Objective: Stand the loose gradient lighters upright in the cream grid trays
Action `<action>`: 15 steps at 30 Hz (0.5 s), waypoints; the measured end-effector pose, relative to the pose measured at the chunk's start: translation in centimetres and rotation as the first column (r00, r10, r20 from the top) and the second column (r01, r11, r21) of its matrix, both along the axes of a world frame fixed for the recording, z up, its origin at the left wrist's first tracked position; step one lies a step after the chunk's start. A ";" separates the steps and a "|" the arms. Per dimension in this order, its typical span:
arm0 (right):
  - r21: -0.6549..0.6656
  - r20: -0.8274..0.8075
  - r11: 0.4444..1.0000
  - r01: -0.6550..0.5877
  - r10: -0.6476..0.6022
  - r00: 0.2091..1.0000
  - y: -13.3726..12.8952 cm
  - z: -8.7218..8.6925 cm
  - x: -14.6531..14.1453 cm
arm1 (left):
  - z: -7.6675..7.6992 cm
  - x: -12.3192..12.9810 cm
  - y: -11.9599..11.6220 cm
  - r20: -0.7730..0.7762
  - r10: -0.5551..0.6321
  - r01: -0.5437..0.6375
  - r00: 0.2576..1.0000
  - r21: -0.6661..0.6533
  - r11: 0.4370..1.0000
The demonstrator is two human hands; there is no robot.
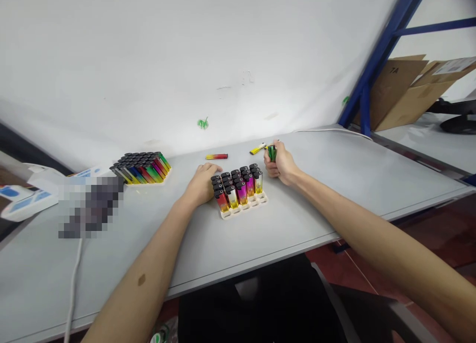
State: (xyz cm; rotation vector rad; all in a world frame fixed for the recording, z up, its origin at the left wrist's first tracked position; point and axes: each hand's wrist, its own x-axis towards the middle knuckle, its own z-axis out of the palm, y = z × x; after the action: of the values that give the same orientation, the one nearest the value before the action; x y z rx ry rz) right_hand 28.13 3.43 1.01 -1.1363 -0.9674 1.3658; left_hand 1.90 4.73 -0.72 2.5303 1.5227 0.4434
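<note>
A white tray (245, 209) with holes stands near the middle of the table, holding rows of lighters (241, 193) with black tops and red, silver, purple and yellow bodies. Its front row of holes has no lighters in it. My left hand (203, 181) rests at the tray's left side, fingers stretched toward the back and partly hidden by the lighters. To the right of the tray, my right hand (283, 163) is closed around a green lighter (272, 153); whether more are in the fist I cannot tell. A yellow lighter (257, 149) lies just beyond that hand.
A red and yellow lighter (216, 156) lies near the wall. At the left stands a second tray (150, 183) full of lighters, beside a blurred dark item and a white cable (76, 268). Cardboard boxes (412, 95) sit behind a blue frame (366, 80) at the right.
</note>
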 end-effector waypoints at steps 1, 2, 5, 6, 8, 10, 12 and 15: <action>0.021 -0.006 1.000 0.006 -0.006 1.000 0.1 -0.1 0.0 | 0.0 0.0 0.0 -0.002 -0.001 0.001 1.000 -0.001 1.000; 0.045 -0.011 0.999 0.012 -0.012 1.000 0.1 -0.1 0.1 | 0.1 0.1 -0.1 -0.005 0.000 0.000 1.000 -0.002 1.000; 0.118 0.025 0.993 -0.007 0.005 1.000 0.2 -0.1 0.3 | 0.2 0.2 -0.1 -0.015 0.013 -0.014 1.000 -0.009 1.000; 0.145 0.068 0.989 -0.035 0.025 0.997 0.1 0.0 0.5 | 0.2 0.2 -0.2 -0.016 0.015 -0.015 1.000 -0.011 1.000; 0.226 0.199 0.969 -0.101 0.056 0.978 -0.2 0.5 0.9 | 0.3 0.3 -0.2 -0.016 0.013 -0.013 1.000 -0.013 1.000; 0.312 0.336 0.942 -0.127 0.016 0.942 -0.8 1.2 1.6 | 0.4 0.3 -0.3 -0.016 0.013 -0.013 1.000 -0.017 1.000; 0.371 0.412 0.921 -0.115 -0.052 0.910 -1.6 1.9 2.2 | 0.5 0.4 -0.4 -0.016 0.017 -0.017 1.000 -0.025 1.000; 0.453 0.384 0.886 -0.099 -0.093 0.919 -3.4 2.6 3.0 | 0.5 0.4 -0.4 -0.018 0.018 -0.018 1.000 -0.026 0.999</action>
State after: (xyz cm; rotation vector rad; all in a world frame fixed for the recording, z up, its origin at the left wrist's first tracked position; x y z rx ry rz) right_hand 31.12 0.05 3.66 -1.0488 -1.4995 0.8373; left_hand 2.32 4.36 -0.24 2.5094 1.5483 0.4013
